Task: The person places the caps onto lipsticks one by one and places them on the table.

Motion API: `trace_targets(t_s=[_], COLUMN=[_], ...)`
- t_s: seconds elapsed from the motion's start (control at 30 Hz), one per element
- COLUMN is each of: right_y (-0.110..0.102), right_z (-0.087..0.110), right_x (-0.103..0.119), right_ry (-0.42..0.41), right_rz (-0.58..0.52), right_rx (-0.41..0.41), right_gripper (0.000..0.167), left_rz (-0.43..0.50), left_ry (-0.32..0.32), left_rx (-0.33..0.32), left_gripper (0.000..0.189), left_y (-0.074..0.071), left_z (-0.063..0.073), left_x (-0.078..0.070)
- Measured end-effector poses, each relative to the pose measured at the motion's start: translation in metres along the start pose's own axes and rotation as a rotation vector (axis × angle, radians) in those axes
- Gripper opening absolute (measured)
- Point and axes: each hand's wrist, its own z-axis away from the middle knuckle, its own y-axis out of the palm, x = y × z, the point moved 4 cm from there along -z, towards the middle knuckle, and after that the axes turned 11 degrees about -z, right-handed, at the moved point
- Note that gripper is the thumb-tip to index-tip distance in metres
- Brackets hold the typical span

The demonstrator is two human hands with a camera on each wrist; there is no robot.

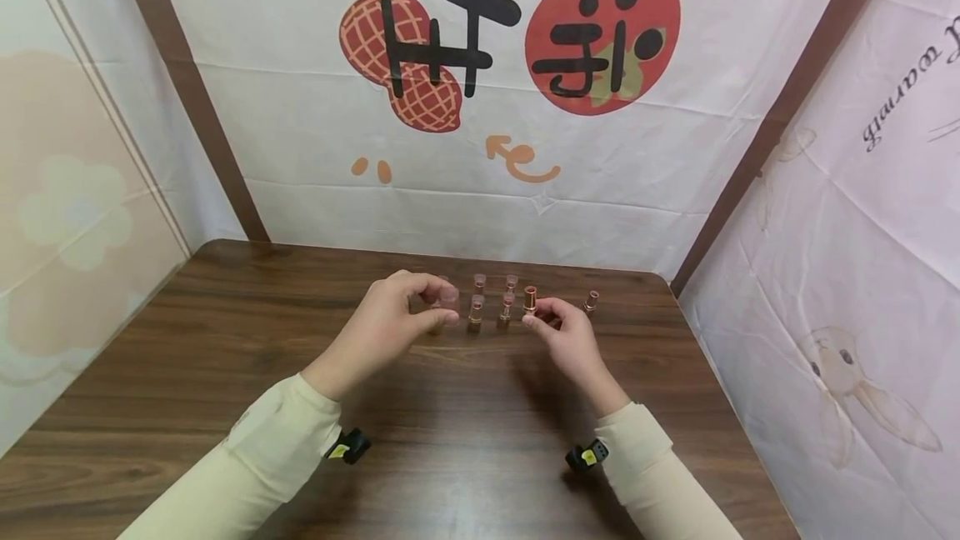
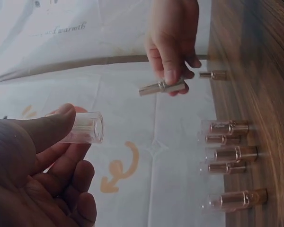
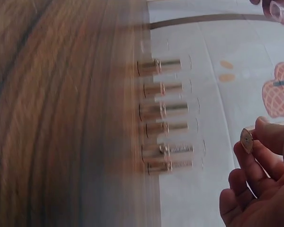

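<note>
Between its thumb and fingers, my left hand (image 1: 386,319) pinches a clear, hollow lipstick cap (image 2: 91,127), raised above the table. My right hand (image 1: 572,340) grips a rose-gold lipstick tube (image 1: 530,299) near its base; no clear cap is on it. The tube is tilted in the left wrist view, apart from the cap. Several rose-gold lipstick tubes with clear caps (image 1: 507,307) stand upright between and behind the hands. My left fingers partly hide those farthest left in the head view. To the right stands another rose-gold tube (image 1: 592,300), which shows no clear cap.
The dark wooden table (image 1: 442,448) ends against a white printed cloth (image 1: 300,123) at the back. Cloth panels also stand at the left and right sides. Black straps (image 1: 348,446) with devices sit at both wrists.
</note>
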Motion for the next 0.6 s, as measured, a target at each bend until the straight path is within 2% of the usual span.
trace_targets(t_s=[0.3,0.6], right_y=[0.028,0.045], right_z=[0.01,0.017], right_x=[0.005,0.017], right_ry=[0.006,-0.013], right_rz=[0.011,0.046], right_rx=[0.117,0.175], right_gripper=[0.02,0.018], left_rz=[0.116,0.154], left_ry=[-0.033,-0.036], left_rx=[0.031,0.039], left_gripper=[0.021,0.021], left_y=[0.004,0.006], left_z=[-0.006,-0.011], left_x=[-0.002,-0.01])
